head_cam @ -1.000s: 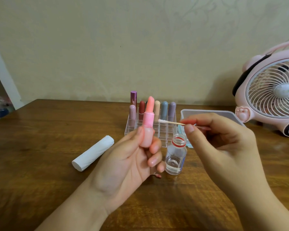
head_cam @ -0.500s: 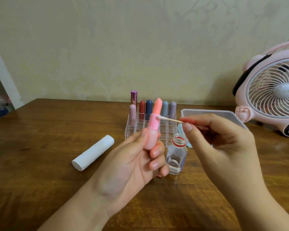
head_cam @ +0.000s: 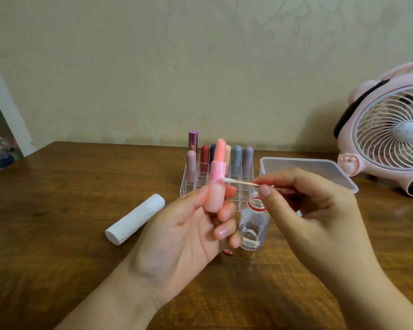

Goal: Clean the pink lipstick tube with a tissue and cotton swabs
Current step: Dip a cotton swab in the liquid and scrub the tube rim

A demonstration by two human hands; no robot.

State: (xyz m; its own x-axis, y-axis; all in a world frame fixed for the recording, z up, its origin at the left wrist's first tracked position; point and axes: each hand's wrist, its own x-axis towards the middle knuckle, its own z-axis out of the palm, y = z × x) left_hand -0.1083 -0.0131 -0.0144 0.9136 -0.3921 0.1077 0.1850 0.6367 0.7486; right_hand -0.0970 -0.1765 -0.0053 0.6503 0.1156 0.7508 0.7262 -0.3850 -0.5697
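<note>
Pink lipstick tube, cap off, held upright w/ bullet extended. Head view: left hand grip clamped on tube's lower body, thumb on one side, fingers curled round the other. Right hand grip pinched together on stick of cotton swab, thumb vs. forefinger. Swab runs approx. horizontal from right grip toward left grip; its white tip touches the tube at the collar, just above the left thumb. Below and between both grips: small clear bottle, open, red-ringed neck, standing on brown wooden worktop. Outboard of left grip: rolled white tissue, lying flat. Beyond grips: clear organiser w/ capped lipsticks.
</note>
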